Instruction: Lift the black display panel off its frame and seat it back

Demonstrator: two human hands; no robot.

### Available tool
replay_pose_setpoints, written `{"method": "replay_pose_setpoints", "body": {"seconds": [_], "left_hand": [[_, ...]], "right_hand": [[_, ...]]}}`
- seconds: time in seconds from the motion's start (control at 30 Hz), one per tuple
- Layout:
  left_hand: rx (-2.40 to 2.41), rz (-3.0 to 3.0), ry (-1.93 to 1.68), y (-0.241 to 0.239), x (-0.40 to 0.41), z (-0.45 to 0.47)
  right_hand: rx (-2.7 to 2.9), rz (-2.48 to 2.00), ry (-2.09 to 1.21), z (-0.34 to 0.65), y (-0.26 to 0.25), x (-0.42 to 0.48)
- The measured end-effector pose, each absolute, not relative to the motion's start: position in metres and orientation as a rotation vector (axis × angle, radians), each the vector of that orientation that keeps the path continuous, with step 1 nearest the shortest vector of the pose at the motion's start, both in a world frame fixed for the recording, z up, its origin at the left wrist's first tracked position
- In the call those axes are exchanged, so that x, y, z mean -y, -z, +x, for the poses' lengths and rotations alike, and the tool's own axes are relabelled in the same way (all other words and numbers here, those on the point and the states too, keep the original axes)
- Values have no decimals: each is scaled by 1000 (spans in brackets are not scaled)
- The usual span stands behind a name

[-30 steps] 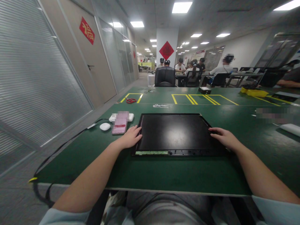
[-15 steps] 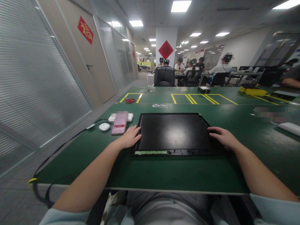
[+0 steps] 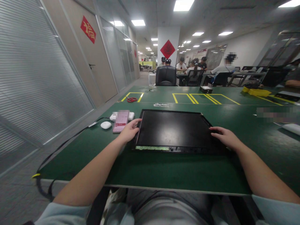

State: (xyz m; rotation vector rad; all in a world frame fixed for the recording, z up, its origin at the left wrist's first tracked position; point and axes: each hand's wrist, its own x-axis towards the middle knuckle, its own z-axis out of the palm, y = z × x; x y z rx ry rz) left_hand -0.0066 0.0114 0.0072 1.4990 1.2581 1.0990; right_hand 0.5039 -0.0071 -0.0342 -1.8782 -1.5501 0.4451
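Observation:
A flat black LCD screen panel (image 3: 173, 128) in a thin dark frame is in front of me, face up, with its far edge slightly raised. Along its near edge runs a green circuit board strip (image 3: 152, 148). My left hand (image 3: 129, 130) grips the left edge, thumb and fingers at the frame. My right hand (image 3: 225, 137) holds the right edge, its fingertips on the frame and its lower part beside the near right corner. The undersides of both grips are hidden.
The green table (image 3: 164, 175) carries a pink-screened phone (image 3: 121, 121) and a rounded white object (image 3: 106, 125) on the left. Red-handled scissors (image 3: 131, 99), a small black box (image 3: 206, 89) and a yellow tray (image 3: 256, 91) lie farther back. Several people sit at tables beyond.
The screen panel's far edge has risen and its left side has moved up slightly. My left hand has shifted from resting over the left edge to gripping it. My right hand stays at the right edge.

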Motion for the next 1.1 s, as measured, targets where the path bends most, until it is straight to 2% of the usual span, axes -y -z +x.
{"method": "replay_pose_setpoints", "body": {"seconds": [0.2,0.43,1.1], "left_hand": [[-1148,1027,-1308,-13,-13,5],[-1167,737,-1228,-11,-17,7],[-941,1104,-1180,-19,-11,4]], "right_hand": [[1551,-1897,-428,502,34,7],[1561,-1887,-437,499,30,9],[1513,-1869,-549,492,25,13]]}}
